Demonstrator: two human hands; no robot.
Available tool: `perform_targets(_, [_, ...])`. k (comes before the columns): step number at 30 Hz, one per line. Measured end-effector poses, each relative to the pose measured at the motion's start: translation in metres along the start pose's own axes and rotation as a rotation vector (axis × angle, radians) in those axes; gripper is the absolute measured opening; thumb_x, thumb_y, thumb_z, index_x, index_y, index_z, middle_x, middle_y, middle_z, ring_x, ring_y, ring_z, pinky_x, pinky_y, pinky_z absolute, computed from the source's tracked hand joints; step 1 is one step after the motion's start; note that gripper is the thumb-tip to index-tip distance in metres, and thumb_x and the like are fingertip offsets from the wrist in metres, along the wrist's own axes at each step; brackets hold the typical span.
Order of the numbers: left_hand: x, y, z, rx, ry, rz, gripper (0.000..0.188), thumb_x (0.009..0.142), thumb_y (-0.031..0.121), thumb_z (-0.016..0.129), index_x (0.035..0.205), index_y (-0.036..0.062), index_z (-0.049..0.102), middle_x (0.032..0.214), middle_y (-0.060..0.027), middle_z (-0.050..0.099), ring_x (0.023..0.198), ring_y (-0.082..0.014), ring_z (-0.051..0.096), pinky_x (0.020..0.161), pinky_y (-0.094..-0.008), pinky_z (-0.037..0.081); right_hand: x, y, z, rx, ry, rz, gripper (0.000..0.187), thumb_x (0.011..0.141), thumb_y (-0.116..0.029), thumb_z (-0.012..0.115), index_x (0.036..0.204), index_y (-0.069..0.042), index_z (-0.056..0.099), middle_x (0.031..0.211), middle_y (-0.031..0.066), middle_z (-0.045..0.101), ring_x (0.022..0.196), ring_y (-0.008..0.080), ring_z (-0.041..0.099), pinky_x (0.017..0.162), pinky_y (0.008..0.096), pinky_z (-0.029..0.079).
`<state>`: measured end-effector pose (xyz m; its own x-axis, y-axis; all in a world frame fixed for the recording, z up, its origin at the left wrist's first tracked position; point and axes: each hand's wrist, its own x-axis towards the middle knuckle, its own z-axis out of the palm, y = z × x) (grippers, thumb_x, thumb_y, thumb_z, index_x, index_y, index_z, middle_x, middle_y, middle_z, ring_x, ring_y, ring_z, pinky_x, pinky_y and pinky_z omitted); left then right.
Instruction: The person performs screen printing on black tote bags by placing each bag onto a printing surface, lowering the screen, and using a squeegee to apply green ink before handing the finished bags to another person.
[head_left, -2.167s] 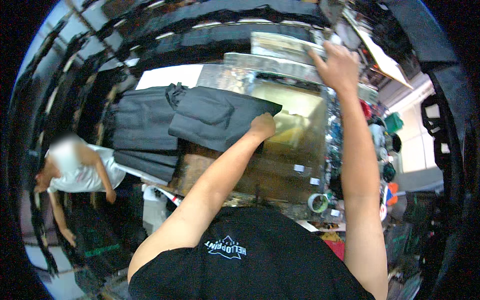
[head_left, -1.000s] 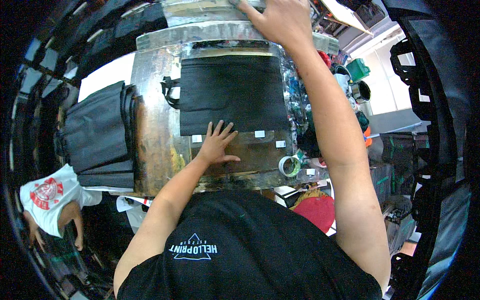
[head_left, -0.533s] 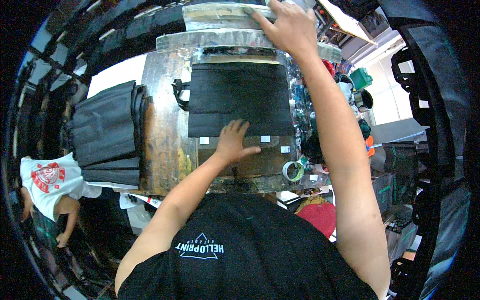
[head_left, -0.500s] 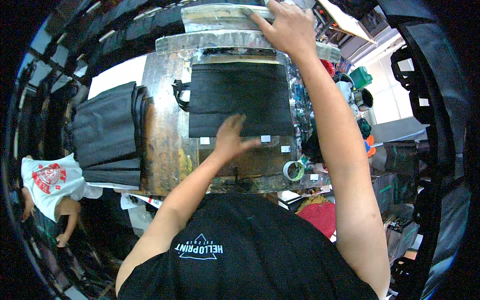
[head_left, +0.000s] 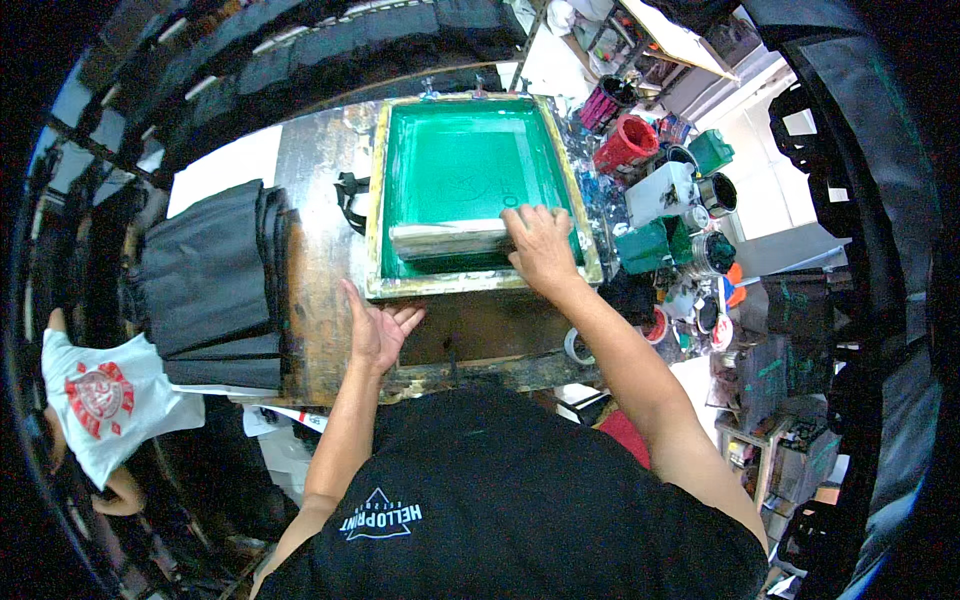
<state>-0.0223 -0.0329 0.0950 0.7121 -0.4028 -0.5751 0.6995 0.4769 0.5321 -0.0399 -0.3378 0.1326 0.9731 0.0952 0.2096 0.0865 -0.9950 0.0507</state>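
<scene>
A screen-printing frame [head_left: 374,215] with green ink on its mesh lies flat over the worktable, hiding most of a black fabric bag. Only the bag's dark handle [head_left: 350,203] pokes out on the left. Across the near end of the mesh rests a wide squeegee [head_left: 450,238], and my right hand [head_left: 541,243] is closed over its right end. My left hand [head_left: 376,335] is open, palm turned up and fingers spread, just below the frame's near left corner. It holds nothing.
Black fabric bags [head_left: 205,280] are piled on the table's left. Ink tubs crowd the right side, including a red tub [head_left: 627,145] and a green container [head_left: 652,246]; a roll of tape [head_left: 578,346] lies nearer. A person in a white shirt [head_left: 110,400] is at far left.
The raised frame has come down over the black bag. My right hand moved from its far edge to the squeegee at the near end; my left hand drew back off the bag, toward me.
</scene>
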Motion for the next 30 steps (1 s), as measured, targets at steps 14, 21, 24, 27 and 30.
perform_targets(14, [0.026, -0.028, -0.045, -0.102, -0.051, -0.068, 0.130, 0.081, 0.095, 0.037, 0.163, 0.0052, -0.007, 0.168, -0.0289, 0.007, 0.152, -0.0545, 0.012, 0.123, -0.0599, 0.022, 0.015, -0.002, 0.003, 0.129, -0.283, 0.039, 0.062, 0.073, -0.025, 0.085, 0.126, -0.014, 0.055, 0.112, 0.0100, 0.062, 0.110, 0.0307, 0.059, 0.086, 0.0523, 0.040])
perform_targets(21, [0.023, -0.020, -0.025, -0.014, -0.011, -0.059, 0.122, 0.083, 0.094, 0.034, 0.164, 0.0082, 0.003, 0.164, -0.0281, 0.018, 0.148, -0.0504, 0.027, 0.121, -0.0575, 0.027, -0.012, -0.017, 0.036, 0.054, -0.087, 0.028, 0.062, 0.069, -0.020, 0.086, 0.123, -0.014, 0.054, 0.108, 0.0074, 0.057, 0.107, 0.0272, 0.055, 0.090, 0.0492, 0.036])
perform_targets(24, [0.024, -0.023, -0.029, 0.012, 0.026, -0.037, 0.117, 0.086, 0.093, 0.031, 0.164, 0.0069, 0.014, 0.160, -0.0278, 0.033, 0.143, -0.0470, 0.040, 0.118, -0.0537, 0.034, 0.004, -0.004, 0.049, 0.028, -0.026, 0.020, 0.062, 0.067, -0.017, 0.086, 0.121, -0.014, 0.055, 0.107, 0.0069, 0.057, 0.107, 0.0270, 0.055, 0.089, 0.0495, 0.037])
perform_targets(27, [0.018, -0.016, -0.016, 0.041, 0.051, -0.043, 0.118, 0.085, 0.093, 0.031, 0.163, 0.0057, 0.014, 0.161, -0.0286, 0.031, 0.143, -0.0476, 0.040, 0.118, -0.0540, 0.035, 0.035, 0.011, 0.057, 0.014, -0.022, 0.031, 0.061, 0.068, -0.017, 0.085, 0.121, -0.014, 0.055, 0.107, 0.0066, 0.058, 0.107, 0.0271, 0.056, 0.088, 0.0501, 0.038])
perform_targets(30, [0.023, -0.017, -0.026, 0.012, -0.017, -0.068, 0.122, 0.083, 0.094, 0.034, 0.164, 0.0103, -0.002, 0.168, -0.0236, 0.011, 0.150, -0.0520, 0.019, 0.121, -0.0578, 0.028, 0.074, 0.030, 0.073, -0.033, -0.014, 0.022, 0.063, 0.068, -0.017, 0.085, 0.124, -0.014, 0.055, 0.109, 0.0068, 0.060, 0.108, 0.0276, 0.057, 0.087, 0.0506, 0.039])
